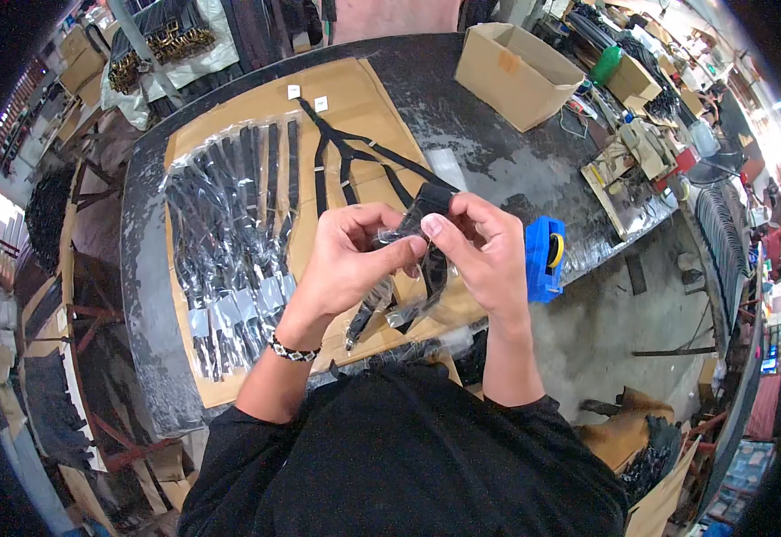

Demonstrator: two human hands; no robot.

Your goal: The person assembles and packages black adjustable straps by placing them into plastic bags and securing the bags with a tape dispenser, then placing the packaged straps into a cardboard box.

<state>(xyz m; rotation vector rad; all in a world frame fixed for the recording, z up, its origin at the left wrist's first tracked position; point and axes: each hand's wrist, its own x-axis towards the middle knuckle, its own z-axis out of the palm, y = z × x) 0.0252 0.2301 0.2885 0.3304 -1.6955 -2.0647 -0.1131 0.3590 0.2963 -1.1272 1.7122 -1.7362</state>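
Black suspenders [428, 206], partly in clear plastic, are held up between my two hands. My left hand [354, 255] pinches the plastic and strap at one side, thumb against fingers. On the other side, my right hand [484, 246] grips the folded black strap, with its thumb pressed on the front. The lower part of the straps and plastic hangs down over the cardboard sheet [359, 80]. Behind my hands lies an unwrapped pair of black suspenders [344, 139] with white tags at its top. Several bagged suspenders [238, 224] lie side by side at the left.
A blue tape dispenser [544, 259] stands at the table's right edge. An open cardboard box [517, 76] sits at the back of the dark table [153, 304]. Machine parts and tools [636, 166] crowd the right side. Black straps with metal clips [162, 49] hang at the far left.
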